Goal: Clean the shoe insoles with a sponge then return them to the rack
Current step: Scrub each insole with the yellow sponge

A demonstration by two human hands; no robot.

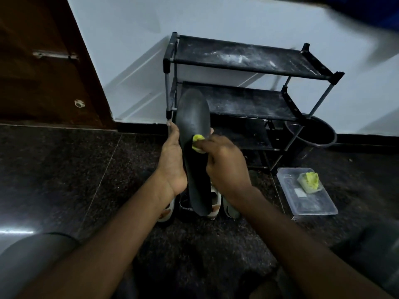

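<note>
dark speckled floor (pixel 64 180) — on it the rack (pixel 248 59), shoes (pixel 214 203), a clear tub (pixel 302 203), a bucket (pixel 319 134).

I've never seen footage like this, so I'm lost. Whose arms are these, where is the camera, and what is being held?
This is one picture from a camera worn on a person's head, looking down at their own hands. The left hand holds a black insole; the right hand presses a yellow sponge on it. Behind stands a dusty black shoe rack. On the floor lie shoes and, to the right, a clear box holding a similar yellow lump.
</note>
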